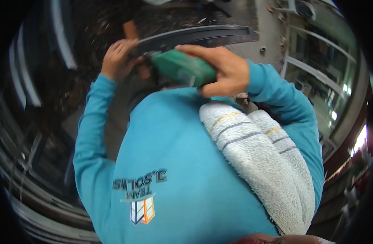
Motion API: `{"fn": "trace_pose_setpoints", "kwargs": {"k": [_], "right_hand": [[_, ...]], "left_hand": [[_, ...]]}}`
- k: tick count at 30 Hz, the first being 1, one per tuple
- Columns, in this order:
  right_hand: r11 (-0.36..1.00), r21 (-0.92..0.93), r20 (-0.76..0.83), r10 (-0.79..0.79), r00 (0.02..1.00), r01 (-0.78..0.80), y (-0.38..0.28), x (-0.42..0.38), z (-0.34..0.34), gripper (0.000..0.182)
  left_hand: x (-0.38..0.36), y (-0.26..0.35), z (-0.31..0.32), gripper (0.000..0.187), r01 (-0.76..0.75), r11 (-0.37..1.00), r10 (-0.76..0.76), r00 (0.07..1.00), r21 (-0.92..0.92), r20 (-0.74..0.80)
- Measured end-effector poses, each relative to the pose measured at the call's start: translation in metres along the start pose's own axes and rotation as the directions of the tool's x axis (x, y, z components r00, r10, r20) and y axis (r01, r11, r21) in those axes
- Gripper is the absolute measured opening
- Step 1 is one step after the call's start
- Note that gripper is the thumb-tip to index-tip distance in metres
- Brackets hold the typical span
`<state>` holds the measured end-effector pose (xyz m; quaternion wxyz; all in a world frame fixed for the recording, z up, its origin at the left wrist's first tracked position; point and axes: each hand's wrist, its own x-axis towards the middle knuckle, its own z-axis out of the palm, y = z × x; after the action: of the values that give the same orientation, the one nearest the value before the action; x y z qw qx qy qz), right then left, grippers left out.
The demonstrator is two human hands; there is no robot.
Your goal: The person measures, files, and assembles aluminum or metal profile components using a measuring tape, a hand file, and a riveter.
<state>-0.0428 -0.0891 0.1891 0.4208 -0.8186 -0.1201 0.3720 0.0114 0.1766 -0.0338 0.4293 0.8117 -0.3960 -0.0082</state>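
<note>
My right hand [225, 69] is wrapped round a green power tool [180, 67], which points left and is slightly blurred. Close to the tool's tip, my left hand [119, 60] has its fingers curled at the left end of a long dark grey bar [194, 35]. A brown-orange strip [130, 31] sticks up beyond these fingers, and a similar piece shows below them. What the left fingers grip exactly is hidden. A white striped towel [255, 158] hangs over the shoulder on the right, on a blue long-sleeved shirt.
Pale long bars [62, 38] lie at the upper left. Dark ground with scattered debris [101, 28] stretches beyond the hands. Glass panes in a light frame [316, 65] stand at the right, beside a concrete strip [267, 24].
</note>
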Motion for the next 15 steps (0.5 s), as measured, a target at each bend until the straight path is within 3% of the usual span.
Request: {"fn": "trace_pose_setpoints", "kwargs": {"k": [1, 3, 4, 6, 8, 9, 11, 15], "right_hand": [[0.998, -0.058, -0.024, -0.016, 1.000, 0.015, 0.000, 0.001, 0.000, 0.085], [0.994, 0.096, 0.026, 0.054, 0.998, -0.057, 0.002, 0.003, 0.001, 0.082], [0.999, -0.016, -0.076, 0.050, 0.996, -0.051, 0.003, 0.002, 0.006, 0.080], [0.978, -0.111, -0.025, 0.175, 0.984, -0.177, -0.016, 0.007, -0.002, 0.076], [0.970, -0.174, -0.065, 0.161, 0.985, -0.170, -0.013, 0.015, 0.004, 0.061], [0.964, -0.201, -0.060, 0.164, 0.985, -0.173, -0.011, 0.011, 0.004, 0.059], [0.954, -0.267, -0.047, 0.129, 0.991, -0.136, -0.007, 0.019, 0.004, 0.057], [0.950, -0.293, -0.077, 0.089, 0.993, -0.108, -0.012, 0.030, 0.003, 0.057]], "left_hand": [[0.004, -0.001, 0.000, 0.052, -0.029, 0.999, 0.028, 1.000, -0.017, -0.006], [0.008, -0.001, 0.002, 0.051, -0.101, 0.995, 0.101, 0.995, -0.008, -0.005], [0.005, -0.009, 0.009, 0.049, -0.159, 0.986, 0.159, 0.987, 0.046, 0.005], [0.010, -0.006, 0.003, 0.045, -0.195, 0.980, 0.196, 0.978, -0.023, 0.072], [0.000, -0.021, 0.016, 0.049, -0.194, 0.981, 0.192, 0.980, 0.026, 0.057], [0.003, -0.022, 0.023, 0.048, -0.170, 0.976, 0.175, 0.984, -0.137, 0.032], [0.018, 0.006, 0.010, 0.055, -0.144, 0.982, 0.156, 0.983, -0.125, 0.093], [0.001, -0.015, 0.025, 0.055, -0.038, 0.984, 0.038, 0.999, -0.173, -0.007]]}}
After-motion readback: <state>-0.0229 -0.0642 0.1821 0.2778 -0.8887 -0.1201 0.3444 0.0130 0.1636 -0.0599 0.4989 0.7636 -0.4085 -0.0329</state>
